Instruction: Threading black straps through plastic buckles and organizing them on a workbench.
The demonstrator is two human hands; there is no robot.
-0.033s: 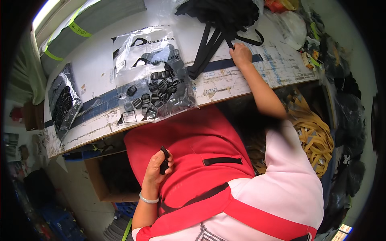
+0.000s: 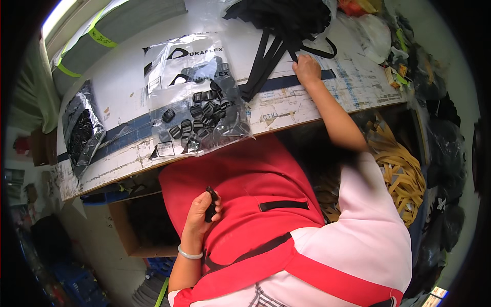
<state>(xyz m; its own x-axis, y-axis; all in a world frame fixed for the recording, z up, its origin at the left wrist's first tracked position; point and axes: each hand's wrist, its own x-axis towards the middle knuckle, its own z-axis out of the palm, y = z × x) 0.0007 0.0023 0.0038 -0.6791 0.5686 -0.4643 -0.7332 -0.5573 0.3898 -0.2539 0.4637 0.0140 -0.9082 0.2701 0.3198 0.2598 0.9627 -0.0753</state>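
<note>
We see a workshop: black straps (image 2: 253, 84) on a worn surface (image 2: 291, 106), buckles (image 2: 208, 109) near its front edge, tan straps (image 2: 401, 166) under its right corner.

The apron (image 2: 240, 176) is red, the shirt (image 2: 371, 215) pale pink. The webbing straps (image 2: 271, 65) and plastic buckles (image 2: 196, 111) are black. The tabletop (image 2: 302, 103) is white with a dark blue stripe (image 2: 281, 84); the strapping (image 2: 401, 162) is golden tan, the bangle (image 2: 190, 255) whitish.
</note>
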